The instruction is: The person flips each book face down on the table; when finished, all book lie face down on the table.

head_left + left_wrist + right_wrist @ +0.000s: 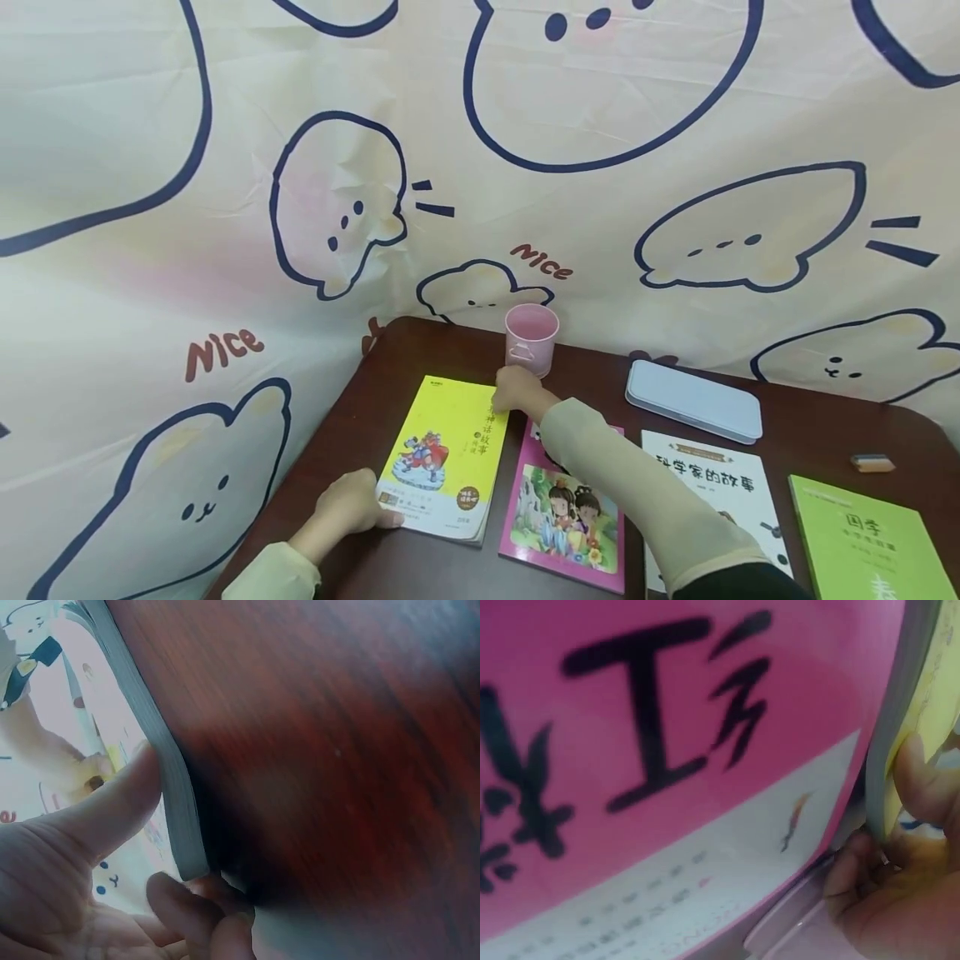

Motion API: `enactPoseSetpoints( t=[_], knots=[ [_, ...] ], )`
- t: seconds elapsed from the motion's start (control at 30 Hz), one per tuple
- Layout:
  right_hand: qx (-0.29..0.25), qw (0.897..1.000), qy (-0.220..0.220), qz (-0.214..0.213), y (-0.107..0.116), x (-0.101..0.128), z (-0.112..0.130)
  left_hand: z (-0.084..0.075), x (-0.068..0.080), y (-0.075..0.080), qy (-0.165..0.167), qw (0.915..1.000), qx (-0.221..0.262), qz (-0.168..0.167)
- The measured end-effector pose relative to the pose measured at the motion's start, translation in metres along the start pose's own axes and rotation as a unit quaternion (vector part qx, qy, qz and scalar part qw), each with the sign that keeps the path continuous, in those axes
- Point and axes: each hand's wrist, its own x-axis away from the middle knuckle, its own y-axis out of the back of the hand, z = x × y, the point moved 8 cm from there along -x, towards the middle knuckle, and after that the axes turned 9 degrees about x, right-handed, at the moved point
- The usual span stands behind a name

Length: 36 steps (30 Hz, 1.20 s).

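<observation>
A yellow paperback book [453,417] with a colourful figure on its cover lies at the left of the dark wooden table. My left hand [348,503] grips its near left corner; in the left wrist view the thumb [127,795] presses the cover and the fingers curl under the page edges [176,802]. At the far right corner, my right hand [520,390] pinches the same book, thumb on the cover and fingers at the edge in the right wrist view. A pink book [566,525] lies right beside it, partly hidden under the right forearm.
Behind the right hand stands a pink cup [531,340]. To the right are a pale blue pencil case [693,400], a white book [708,479], a green book [862,533] and a small eraser [872,463]. A patterned cloth [600,208] hangs along the table's back and left edges.
</observation>
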Motion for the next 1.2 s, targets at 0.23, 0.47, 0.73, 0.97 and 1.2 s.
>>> enactPoseSetpoints(
  t=[0.23,0.47,0.73,0.97,1.2],
  knots=[
    [0.147,0.989,-0.011,-0.033,0.011,0.008,0.013,-0.003,0.000,-0.002,-0.007,1.0000,-0.004,-0.001],
    [0.166,0.985,-0.047,-0.029,0.024,0.010,0.014,-0.006,0.006,-0.003,-0.010,0.9989,0.033,-0.033],
    [0.191,0.980,-0.032,-0.047,0.019,0.011,0.023,-0.004,0.017,0.001,-0.034,0.9942,0.075,-0.069],
    [0.120,0.991,-0.039,-0.036,0.014,0.008,0.020,0.001,0.023,0.007,-0.065,0.9843,0.132,-0.098],
    [0.033,0.999,-0.031,-0.011,0.008,0.002,0.022,0.001,0.035,0.029,-0.103,0.9685,0.172,-0.147]
  ],
)
